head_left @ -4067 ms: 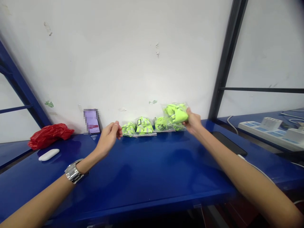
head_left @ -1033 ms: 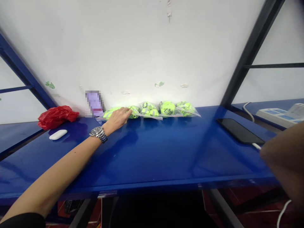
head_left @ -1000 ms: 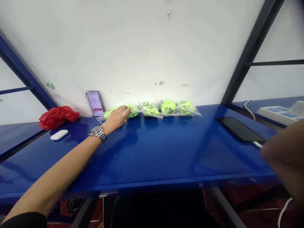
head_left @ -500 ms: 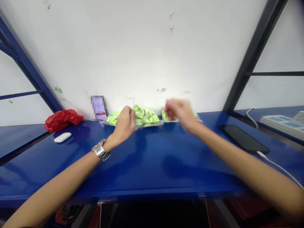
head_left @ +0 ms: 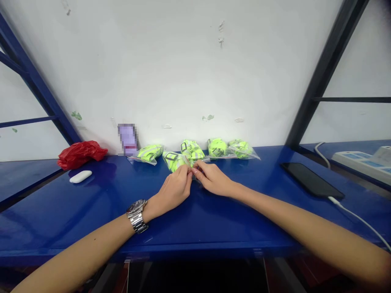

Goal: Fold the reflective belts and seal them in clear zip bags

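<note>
My left hand [head_left: 174,190], with a metal watch on the wrist, pinches the edge of a clear plastic bag [head_left: 173,160] holding a folded fluorescent yellow item with silvery reflective bands. My right hand [head_left: 215,180] meets it fingertip to fingertip, its thumb and fingers closed on the same edge. The fingers hide most of the bag's mouth. Just behind is another bagged yellow item [head_left: 192,149]. One more such bag [head_left: 150,152] lies to the left, and two, a rounded one [head_left: 217,147] and a flatter one [head_left: 241,149], lie to the right.
A blue table [head_left: 232,219] runs along a white wall. On the left are a red plastic bag [head_left: 82,154], a white rounded case [head_left: 80,176] and an upright blurred phone-like object [head_left: 128,139]. To the right lie a black phone [head_left: 311,179] with a white cable and a power strip [head_left: 363,160].
Both hands have come down and together over the table; the right moved left from a blurred raised position. The bag in my left hand is now lower, with both hands at its edge.
</note>
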